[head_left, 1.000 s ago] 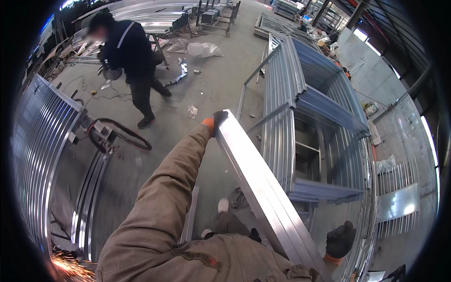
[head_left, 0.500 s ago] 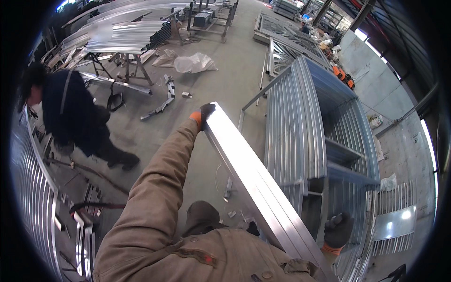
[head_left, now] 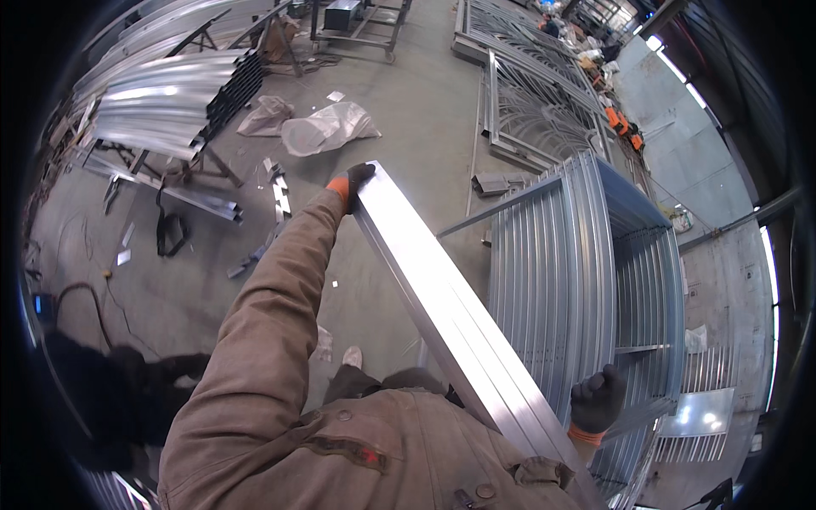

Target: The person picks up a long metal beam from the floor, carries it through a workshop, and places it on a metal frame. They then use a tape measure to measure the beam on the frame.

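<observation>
— Concrete floor (head_left: 408, 119) runs under everything; what lies on it?

— White plastic bags (head_left: 327, 129) by a rack of metal sheets (head_left: 161, 106), and curved ribbed frames (head_left: 586, 280) stand at the right.

— And the hands?

— The left hand (head_left: 353, 181) has its fingers closed over the far end of a long silver metal beam (head_left: 442, 314). The right hand (head_left: 597, 399), gloved dark, curls around the beam's near edge, above the floor.

Shiny smooth metal beam (head_left: 450, 323), matt concrete floor (head_left: 408, 110)
</observation>
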